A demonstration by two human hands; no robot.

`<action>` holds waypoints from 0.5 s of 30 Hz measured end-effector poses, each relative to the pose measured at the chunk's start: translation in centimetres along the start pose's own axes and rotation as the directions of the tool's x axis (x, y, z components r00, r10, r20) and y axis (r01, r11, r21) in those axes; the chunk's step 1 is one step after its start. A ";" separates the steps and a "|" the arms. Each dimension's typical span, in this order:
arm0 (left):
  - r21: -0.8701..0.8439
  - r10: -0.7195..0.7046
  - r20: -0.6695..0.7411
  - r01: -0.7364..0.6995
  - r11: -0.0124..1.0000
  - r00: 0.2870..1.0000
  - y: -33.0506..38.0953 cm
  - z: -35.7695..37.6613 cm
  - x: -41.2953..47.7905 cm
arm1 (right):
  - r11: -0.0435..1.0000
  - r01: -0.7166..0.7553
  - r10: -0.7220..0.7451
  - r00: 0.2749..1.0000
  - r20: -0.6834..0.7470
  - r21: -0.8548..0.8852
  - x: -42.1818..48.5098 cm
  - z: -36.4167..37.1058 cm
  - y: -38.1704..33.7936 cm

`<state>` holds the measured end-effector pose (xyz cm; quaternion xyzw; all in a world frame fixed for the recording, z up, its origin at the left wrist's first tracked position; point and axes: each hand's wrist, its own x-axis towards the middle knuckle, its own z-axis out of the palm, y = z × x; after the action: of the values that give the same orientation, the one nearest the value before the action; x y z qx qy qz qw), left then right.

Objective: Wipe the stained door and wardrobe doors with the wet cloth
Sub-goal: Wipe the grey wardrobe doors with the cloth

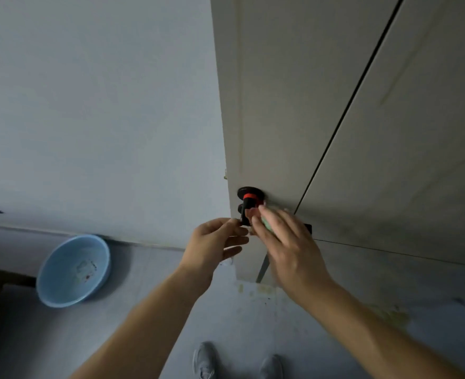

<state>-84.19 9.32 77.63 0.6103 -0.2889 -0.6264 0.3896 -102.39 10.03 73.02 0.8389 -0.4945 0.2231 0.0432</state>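
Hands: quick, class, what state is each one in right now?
Left hand: pinching the end of the black door handle.
Right hand: open, straight fingers pressing the green cloth against the handle.

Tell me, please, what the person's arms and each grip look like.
Both forearms are bare to the frame edge, with no sleeves. The left grip and right grip wear no gloves. No watch or ring shows, though the right is blurred.
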 end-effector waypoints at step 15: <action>0.098 0.007 0.036 -0.011 0.995 0.999 1.0 0.2 1.5 | 0.952 -0.270 0.284 0.955 -0.085 0.147 -2.3 -1.6 2.1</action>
<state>-84.15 7.47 77.66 0.6162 -0.3288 -0.6203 0.3569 -105.61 11.30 73.23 0.7493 -0.5884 0.3033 -0.0190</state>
